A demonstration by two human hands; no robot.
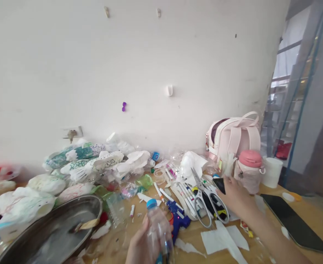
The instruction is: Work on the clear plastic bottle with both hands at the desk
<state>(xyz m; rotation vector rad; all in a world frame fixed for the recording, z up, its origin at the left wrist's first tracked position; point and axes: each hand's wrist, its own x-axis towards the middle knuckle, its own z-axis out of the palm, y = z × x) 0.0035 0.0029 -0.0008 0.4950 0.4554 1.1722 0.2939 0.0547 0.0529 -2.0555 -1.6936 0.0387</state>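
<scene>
My left hand (140, 240) is closed around a clear plastic bottle (159, 229) with a blue cap (151, 204), held upright at the bottom centre. To the right, my right hand (234, 194) reaches over the table with its fingers closed at a small flat black object (220, 185); its exact kind is unclear. Just left of that hand, large grey-handled scissors (205, 194) lie open on a pile of marker pens (185, 196). A blue hot glue gun (179, 218) rests beside the bottle, partly behind it. White paper strips (224, 240) lie below the scissors.
A metal basin (95, 205) with a brush in it fills the lower left. Behind it are heaped paper-wrapped, drawn-on bottles (79, 152). A pink backpack (237, 134), a pink-lidded jar (249, 161), a white cup (271, 172) and a dark phone or tablet (296, 222) stand or lie right.
</scene>
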